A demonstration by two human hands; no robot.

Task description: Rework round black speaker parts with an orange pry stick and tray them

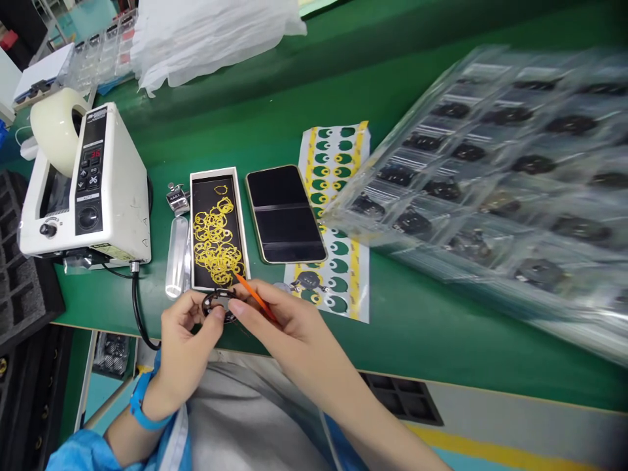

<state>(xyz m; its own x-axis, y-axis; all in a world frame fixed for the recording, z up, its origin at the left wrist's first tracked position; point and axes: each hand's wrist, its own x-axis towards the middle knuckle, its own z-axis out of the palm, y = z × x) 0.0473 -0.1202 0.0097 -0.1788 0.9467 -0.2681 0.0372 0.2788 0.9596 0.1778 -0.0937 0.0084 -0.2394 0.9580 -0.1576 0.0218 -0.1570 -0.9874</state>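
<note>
Near the table's front edge, my left hand (189, 343) grips a small round black part (212, 302) between thumb and fingers. My right hand (279, 320) touches the part's right side with its thumb and also holds an orange pointed tool (256, 296), its tip pointing up and left. Just beyond the part lies a white-rimmed box (193, 175) with a black inside, holding many thin yellow rings (216, 242). A dark-screened phone (284, 212) rests right of the box. Beside it is a sticker sheet (366, 281) with yellow strips and cut-out holes. My fingers hide some of the round part.
A white tape dispenser (115, 190) stands left, its black cable (139, 314) hanging over the front edge. A metal counter (177, 198) and a clear tube (176, 258) lie beside the box. At right is a clear compartment tray (475, 176) of black parts. White sheets (210, 33) lie behind.
</note>
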